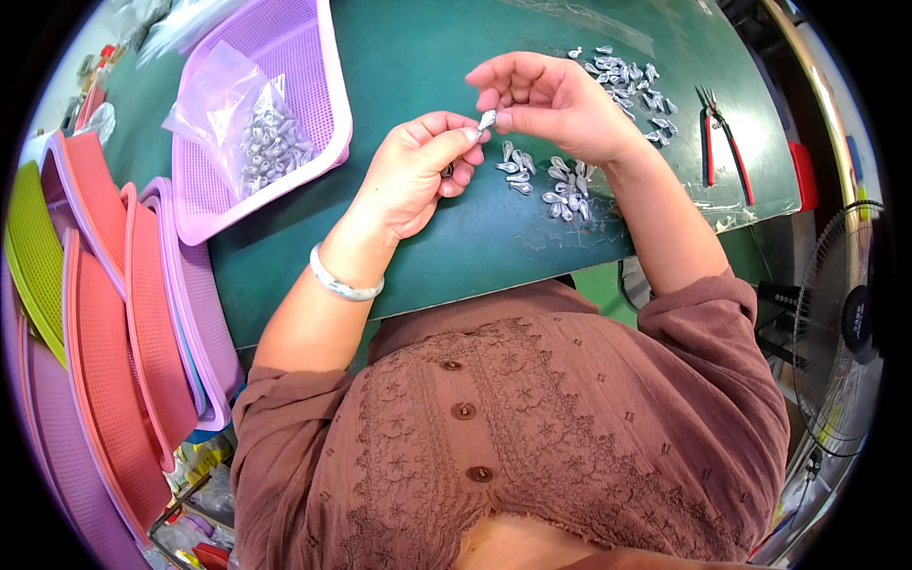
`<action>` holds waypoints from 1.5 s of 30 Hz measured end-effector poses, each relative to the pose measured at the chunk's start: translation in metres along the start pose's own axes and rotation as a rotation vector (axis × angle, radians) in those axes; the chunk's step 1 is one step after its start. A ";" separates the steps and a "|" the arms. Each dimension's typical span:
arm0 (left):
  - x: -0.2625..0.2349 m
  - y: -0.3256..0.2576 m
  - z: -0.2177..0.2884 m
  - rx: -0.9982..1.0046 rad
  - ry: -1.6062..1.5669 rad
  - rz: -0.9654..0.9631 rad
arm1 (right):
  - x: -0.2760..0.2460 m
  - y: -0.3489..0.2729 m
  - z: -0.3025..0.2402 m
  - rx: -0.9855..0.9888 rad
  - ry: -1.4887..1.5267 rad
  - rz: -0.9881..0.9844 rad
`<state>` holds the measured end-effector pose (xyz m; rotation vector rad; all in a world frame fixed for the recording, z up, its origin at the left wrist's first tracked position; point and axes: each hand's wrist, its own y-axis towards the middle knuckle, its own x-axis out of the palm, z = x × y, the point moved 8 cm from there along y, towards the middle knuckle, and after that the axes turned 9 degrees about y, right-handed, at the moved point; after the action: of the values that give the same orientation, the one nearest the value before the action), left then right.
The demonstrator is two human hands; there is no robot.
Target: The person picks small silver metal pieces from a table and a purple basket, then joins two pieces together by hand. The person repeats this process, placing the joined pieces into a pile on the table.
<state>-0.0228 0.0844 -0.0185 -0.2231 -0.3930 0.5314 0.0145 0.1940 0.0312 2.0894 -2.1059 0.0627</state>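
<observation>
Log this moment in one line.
left hand: pinching small grey piece | right hand: close by, contact unclear | table: red-handled pliers, grey pieces

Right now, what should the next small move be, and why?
Perhaps close the right hand on the small grey piece: the left hand pinches it, while the right thumb is close beside it and the right index finger is raised apart.

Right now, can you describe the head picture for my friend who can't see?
A person's left hand pinches a small grey piece close to the right hand, over a green table with similar pieces, red-handled pliers and a purple basket.
</observation>
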 end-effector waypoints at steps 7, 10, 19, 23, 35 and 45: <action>-0.002 0.000 0.000 0.005 -0.027 0.024 | 0.009 0.000 0.001 -0.071 -0.104 -0.079; -0.001 -0.001 0.002 0.022 -0.076 -0.013 | 0.008 0.000 0.001 -0.074 -0.090 -0.072; 0.000 -0.001 0.004 0.043 -0.079 -0.014 | 0.009 0.000 -0.002 -0.107 -0.059 -0.072; -0.001 -0.001 0.003 0.024 -0.067 -0.011 | 0.009 -0.001 -0.003 -0.118 -0.069 -0.055; -0.004 0.000 0.002 0.024 -0.080 -0.005 | 0.010 -0.003 -0.008 -0.155 -0.097 -0.017; -0.002 -0.001 0.002 0.003 -0.076 0.000 | 0.010 -0.005 -0.010 -0.180 -0.153 -0.033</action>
<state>-0.0246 0.0834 -0.0169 -0.2005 -0.4658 0.5417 0.0202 0.1851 0.0419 2.0807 -2.0713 -0.2890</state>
